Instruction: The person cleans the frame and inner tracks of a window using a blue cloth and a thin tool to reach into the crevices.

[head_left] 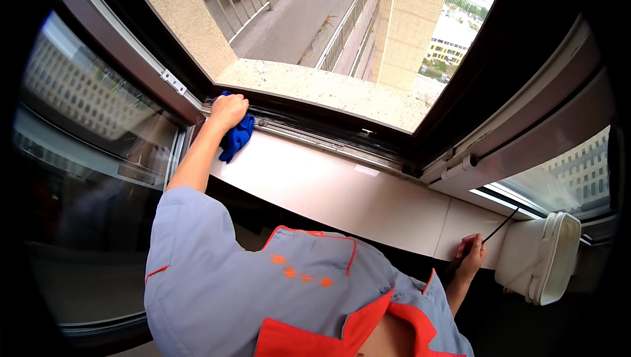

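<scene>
while my left hand (229, 111) grips the blue cloth (238, 139), bunched at the left corner of the window frame, where the metal track (328, 144) meets the upright side, a loose part of the cloth hangs over the end of the pale sill (348, 189). to wipe this corner well, i would press a folded edge of cloth down into the angle with my fingertips, since a slack bundle would likely ride over the narrow grooves and leave grit behind. i think short strokes out of the corner, then one long pull along the track, suit it best, with firm, even pressure and a clean fold turned out whenever the face gets dirty. the hinge plate (173, 81) on the side frame is near, so i should mind my knuckles and not let the fabric snag. my right hand (470, 252) is closed around a thin dark rod (501, 225) beside the white bucket (524, 252); i cannot tell what kind of tool it is. it would be wise to hold it off the sill's surface, so it makes no scratch, and clear of the bucket, which could tip if knocked.
</scene>
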Available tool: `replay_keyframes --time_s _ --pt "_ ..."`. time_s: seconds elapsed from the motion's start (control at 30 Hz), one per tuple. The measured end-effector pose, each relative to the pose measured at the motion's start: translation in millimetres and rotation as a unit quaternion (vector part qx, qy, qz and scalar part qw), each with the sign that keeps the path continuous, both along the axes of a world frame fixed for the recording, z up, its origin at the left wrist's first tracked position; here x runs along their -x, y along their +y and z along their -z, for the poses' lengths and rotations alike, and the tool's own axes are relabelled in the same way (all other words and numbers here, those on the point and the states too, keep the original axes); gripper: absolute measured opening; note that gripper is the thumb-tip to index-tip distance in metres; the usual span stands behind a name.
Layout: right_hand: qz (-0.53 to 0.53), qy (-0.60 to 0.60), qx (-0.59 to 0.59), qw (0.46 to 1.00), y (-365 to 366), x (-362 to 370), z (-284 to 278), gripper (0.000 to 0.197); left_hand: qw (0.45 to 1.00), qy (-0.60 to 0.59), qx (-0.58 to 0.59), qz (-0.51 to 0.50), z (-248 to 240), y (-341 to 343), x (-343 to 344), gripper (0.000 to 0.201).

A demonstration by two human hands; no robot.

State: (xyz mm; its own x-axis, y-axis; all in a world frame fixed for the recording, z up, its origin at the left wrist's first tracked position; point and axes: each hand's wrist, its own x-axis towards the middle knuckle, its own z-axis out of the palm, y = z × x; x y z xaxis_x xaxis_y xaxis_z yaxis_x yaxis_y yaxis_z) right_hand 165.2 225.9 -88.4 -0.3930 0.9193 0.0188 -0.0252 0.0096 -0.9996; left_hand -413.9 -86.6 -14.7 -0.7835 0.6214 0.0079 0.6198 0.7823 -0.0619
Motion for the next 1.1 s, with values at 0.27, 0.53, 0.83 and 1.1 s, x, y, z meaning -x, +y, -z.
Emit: replay_keyframes --time_s 0.27,0.53,0.83,1.1 --pt "0.002 -0.007 0.0 1.0 3.9 -0.7 2.1 0.039 0.989 0.053 0.031 -0.138 22.1 -32.6 45.0 0.045" --pt "0.008 -0.007 0.012 1.0 1.2 0.4 0.2 0.038 0.971 0.007 -0.222 0.087 22.7 24.4 -54.8 0.02" --pt "0.017 0.001 0.004 1.0 2.6 -1.8 4.6 0.038 0.91 0.07 -0.27 0.307 30.6 80.5 -125.5 0.02" --pt "0.021 0.016 0.005 1.0 0.2 1.1 2.4 0.039 0.964 0.144 -0.204 0.086 40.6 -25.0 19.7 0.019"
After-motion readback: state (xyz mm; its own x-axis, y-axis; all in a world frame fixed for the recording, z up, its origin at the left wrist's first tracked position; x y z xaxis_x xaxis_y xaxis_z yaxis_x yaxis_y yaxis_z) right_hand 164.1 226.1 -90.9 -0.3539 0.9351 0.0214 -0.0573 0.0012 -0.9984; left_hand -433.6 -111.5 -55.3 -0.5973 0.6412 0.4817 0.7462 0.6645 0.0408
